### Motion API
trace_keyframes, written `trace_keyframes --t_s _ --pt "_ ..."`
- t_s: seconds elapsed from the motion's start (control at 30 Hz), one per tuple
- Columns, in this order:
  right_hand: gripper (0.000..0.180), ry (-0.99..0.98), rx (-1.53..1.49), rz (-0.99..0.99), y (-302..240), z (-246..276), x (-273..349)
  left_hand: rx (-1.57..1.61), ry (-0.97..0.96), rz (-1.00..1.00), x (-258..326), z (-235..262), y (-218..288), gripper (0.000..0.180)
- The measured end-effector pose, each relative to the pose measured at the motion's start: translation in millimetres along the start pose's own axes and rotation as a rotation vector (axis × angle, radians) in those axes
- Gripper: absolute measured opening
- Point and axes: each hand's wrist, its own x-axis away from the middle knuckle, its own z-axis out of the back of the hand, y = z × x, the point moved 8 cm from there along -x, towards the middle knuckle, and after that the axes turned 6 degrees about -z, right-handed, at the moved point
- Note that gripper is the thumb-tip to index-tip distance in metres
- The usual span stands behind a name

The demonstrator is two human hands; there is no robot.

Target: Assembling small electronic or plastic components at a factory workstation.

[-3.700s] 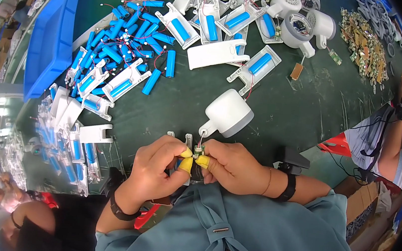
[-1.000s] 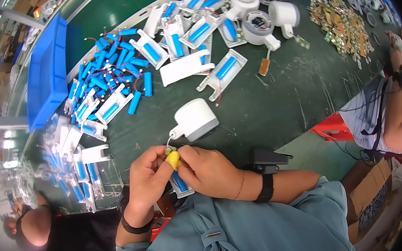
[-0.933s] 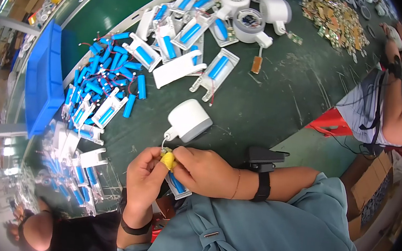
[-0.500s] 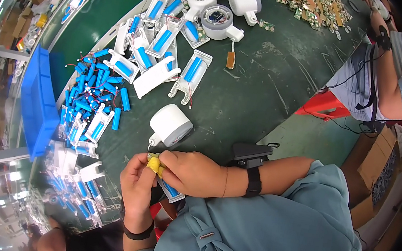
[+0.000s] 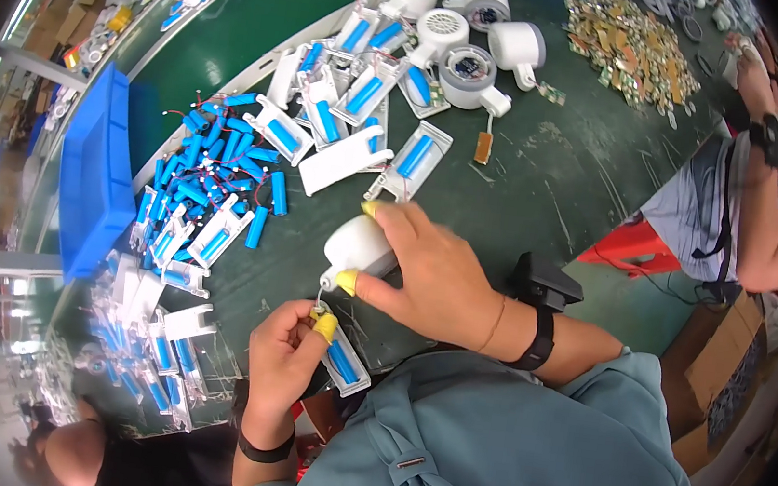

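My right hand (image 5: 448, 275) spans a white fan head (image 5: 356, 247), with its yellow-covered thumb and a yellow-covered fingertip on either side. A thin white wire runs from the neck of the fan head down to my left hand (image 5: 286, 357). Between its thumb and fingers, also covered in yellow at the tip, my left hand pinches the top end of a white handle shell (image 5: 355, 387). Inside that shell lies a blue battery cell (image 5: 342, 362). The wire's lower end is hidden by my left fingers.
Left of my hands lies a pile of blue battery cells (image 5: 215, 158), beside a blue bin (image 5: 96, 178). Handle shells (image 5: 350, 161) and several fan heads (image 5: 468, 73) lie beyond. Small circuit boards (image 5: 631, 49) are heaped far right, near another person's arm (image 5: 767, 212).
My right hand has left the spot beside my left fingers and moved up onto the fan head. My left hand keeps its pinch, and more of the handle shell shows. The whole view has shifted.
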Motion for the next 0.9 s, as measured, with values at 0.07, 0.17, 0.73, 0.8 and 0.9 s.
trace_keyframes --t_s 0.07,0.17,0.73,0.8,0.9 --pt "0.066 -0.109 -0.134 -0.01 3 -16 4 -0.052 -0.008 -0.069 3 0 5 0.016" --pt "0.069 -0.172 -0.249 0.132 -4 -15 8 -0.168 -0.091 -0.233 9 -4 14 0.023" --pt "0.073 -0.565 -0.67 -0.126 -13 -54 27 0.561 0.05 -0.001 57 93 25 0.032" --pt "0.066 -0.538 -0.603 -0.135 -4 -57 27 0.488 0.311 -0.015 63 148 41 0.026" --pt "0.054 -0.498 -0.613 -0.114 7 -61 28 0.09 0.602 -0.129 74 247 58 0.02"
